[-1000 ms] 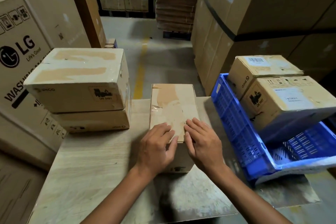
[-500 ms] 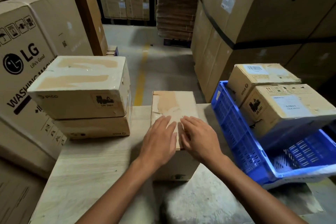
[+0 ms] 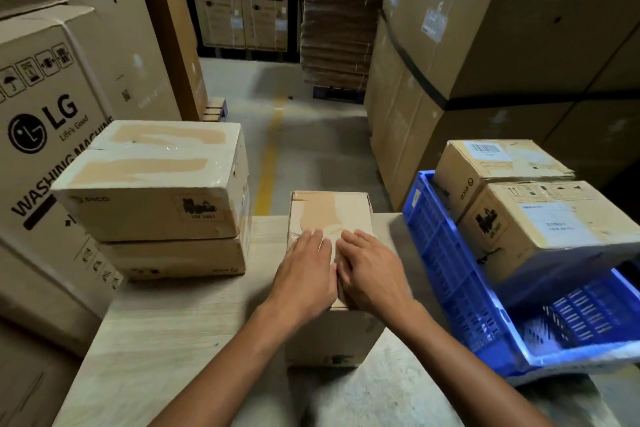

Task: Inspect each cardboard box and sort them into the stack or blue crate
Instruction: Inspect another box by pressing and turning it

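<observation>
We see a taped, rectangular cardboard box (image 3: 330, 215) on the wooden table (image 3: 156, 340), between stack (image 3: 156, 184) and slotted blue crate (image 3: 450, 274) (plastic); left hand (image 3: 304, 281) and right hand (image 3: 374, 277) press flat on top, fingers (image 3: 313, 240) straight, gripping nothing.

Left hand (image 3: 306, 276) and right hand (image 3: 372, 276) rest flat on box (image 3: 330, 213)

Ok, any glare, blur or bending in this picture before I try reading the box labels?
Head view: dim warm light, only a faint sheen on the tape of the stack's top box; the middle box under the left hand and right hand is sharp; small label print on the boxes in the blue crate is too soft to read; wide-angle bending bows the LG carton at left.
</observation>
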Demonstrator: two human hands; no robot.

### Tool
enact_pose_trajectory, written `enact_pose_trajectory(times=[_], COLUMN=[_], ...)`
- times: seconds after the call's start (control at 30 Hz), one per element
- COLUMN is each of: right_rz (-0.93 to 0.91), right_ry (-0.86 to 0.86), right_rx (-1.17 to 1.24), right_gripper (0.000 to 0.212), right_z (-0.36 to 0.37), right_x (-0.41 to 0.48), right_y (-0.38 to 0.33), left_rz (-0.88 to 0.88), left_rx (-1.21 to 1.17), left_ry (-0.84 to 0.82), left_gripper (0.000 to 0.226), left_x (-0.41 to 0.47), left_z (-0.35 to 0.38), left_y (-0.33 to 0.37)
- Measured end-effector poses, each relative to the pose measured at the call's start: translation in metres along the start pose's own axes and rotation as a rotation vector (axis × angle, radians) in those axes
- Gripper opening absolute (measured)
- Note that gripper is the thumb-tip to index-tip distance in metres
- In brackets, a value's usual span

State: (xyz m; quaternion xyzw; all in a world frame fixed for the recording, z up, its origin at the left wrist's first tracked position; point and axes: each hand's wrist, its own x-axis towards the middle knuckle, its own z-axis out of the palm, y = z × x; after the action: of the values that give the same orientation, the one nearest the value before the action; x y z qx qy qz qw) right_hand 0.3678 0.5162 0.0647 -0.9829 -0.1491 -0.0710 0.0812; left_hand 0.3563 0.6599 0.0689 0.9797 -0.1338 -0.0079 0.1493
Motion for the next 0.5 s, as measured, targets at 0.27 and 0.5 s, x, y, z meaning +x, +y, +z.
enact_pose_trajectory(times=[0.27, 0.5], right_rz=[0.057, -0.029], right_ry=[0.011, 0.003], right_rx=[0.027, -0.075], right_gripper=[0.035, 0.030], right_z=[0.008, 0.023], right_x=[0.060, 0.069], right_y=[0.010, 0.028], left_rz=[-0.022, 0.001], left_rx=[-0.047, 0.087], left_ry=[-0.013, -0.072], left_gripper=[0.055, 0.059], left_x=[0.050, 0.066], left_z=[-0.007, 0.004], left_y=[-0.017, -0.025])
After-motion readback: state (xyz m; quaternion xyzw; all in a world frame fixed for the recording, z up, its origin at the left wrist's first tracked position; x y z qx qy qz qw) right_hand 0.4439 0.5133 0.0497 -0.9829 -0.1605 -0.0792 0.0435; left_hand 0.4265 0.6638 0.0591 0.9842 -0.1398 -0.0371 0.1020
